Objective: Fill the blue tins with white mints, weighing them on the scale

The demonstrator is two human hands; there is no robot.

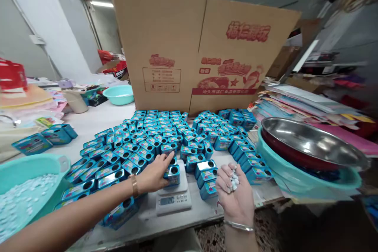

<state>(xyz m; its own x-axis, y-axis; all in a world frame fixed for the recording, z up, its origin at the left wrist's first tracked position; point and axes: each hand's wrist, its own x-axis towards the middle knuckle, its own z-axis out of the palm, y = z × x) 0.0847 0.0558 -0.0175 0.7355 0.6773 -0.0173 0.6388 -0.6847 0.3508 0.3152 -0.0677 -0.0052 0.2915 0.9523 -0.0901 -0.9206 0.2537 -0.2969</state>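
My left hand (154, 173) has its thumb and fingers around a small blue tin (173, 177) with a round hole in its top. That tin sits on a white digital scale (174, 201), whose display is lit but too small to read surely. Palm up and fingers curled, my right hand (236, 191) holds several small pale tablets (234, 181). To the right of the scale, a short row of blue tins (208, 177) lies between it and my right hand. Many more blue tins (141, 141) stand packed together behind the scale.
At left, a turquoise basin (60, 165) holds many pale tablets. A large cardboard box (165, 27) rises behind the tins. A metal bowl (313, 141) rests on turquoise basins (280, 177) at right. Stacked printed sheets (310, 102) lie farther back, and a smaller turquoise basin (119, 95) stands back left.
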